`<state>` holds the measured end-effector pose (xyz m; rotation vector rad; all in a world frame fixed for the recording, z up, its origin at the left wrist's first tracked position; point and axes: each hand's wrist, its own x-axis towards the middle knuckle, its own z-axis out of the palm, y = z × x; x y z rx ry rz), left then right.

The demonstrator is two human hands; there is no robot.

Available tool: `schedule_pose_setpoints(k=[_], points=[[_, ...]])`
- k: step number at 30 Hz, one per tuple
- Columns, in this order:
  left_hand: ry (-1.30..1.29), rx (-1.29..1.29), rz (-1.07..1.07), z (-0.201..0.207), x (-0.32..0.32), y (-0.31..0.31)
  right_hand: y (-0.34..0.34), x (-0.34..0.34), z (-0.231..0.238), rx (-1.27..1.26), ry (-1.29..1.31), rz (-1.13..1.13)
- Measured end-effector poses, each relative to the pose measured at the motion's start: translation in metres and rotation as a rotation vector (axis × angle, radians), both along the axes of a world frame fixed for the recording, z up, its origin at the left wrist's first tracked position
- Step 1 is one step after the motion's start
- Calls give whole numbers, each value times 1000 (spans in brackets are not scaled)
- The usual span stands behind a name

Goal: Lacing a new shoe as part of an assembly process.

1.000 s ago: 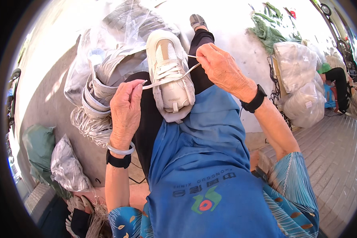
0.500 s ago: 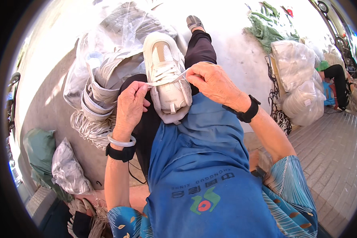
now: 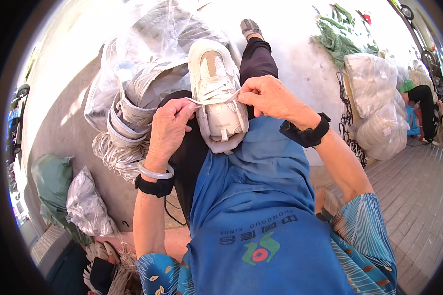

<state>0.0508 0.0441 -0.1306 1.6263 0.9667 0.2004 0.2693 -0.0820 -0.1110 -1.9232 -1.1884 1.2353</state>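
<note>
A cream and beige sneaker [image 3: 225,120] rests on my lap, its toe pointing away from me and its tongue and opening toward me. A pale shoelace [image 3: 212,103] runs through its eyelets and crosses over the tongue. At the sneaker's left side, my left hand [image 3: 170,125] pinches one end of the lace between thumb and fingers. On the opposite side, my right hand [image 3: 272,98] pinches the other end close to the eyelets. Between both hands the lace stretches nearly straight.
Left of my knee stand several stacked grey shoe uppers [image 3: 133,110] by a clear plastic bag [image 3: 157,34], above a bundle of pale laces [image 3: 114,155]. Wrapped packages [image 3: 371,83] and dark chain-like cord [image 3: 347,113] lie right. A grey bag [image 3: 88,206] sits lower left. Another person [image 3: 423,105] sits far right.
Sneaker, hands and surroundings all sit slightly farther right in the picture. Both hands keep their pinch on the lace, and the lace stays drawn across the tongue.
</note>
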Motion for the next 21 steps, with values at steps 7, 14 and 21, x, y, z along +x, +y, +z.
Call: schedule_pose_setpoints(k=[7, 14, 21], points=[[58, 588, -302, 0, 5, 9, -3, -7, -4, 37, 42, -129], [-85, -38, 72, -4, 5, 3, -10, -17, -18, 446, -457, -18], [1, 804, -76, -4, 7, -20, -31, -52, 7, 283, -664, 1]])
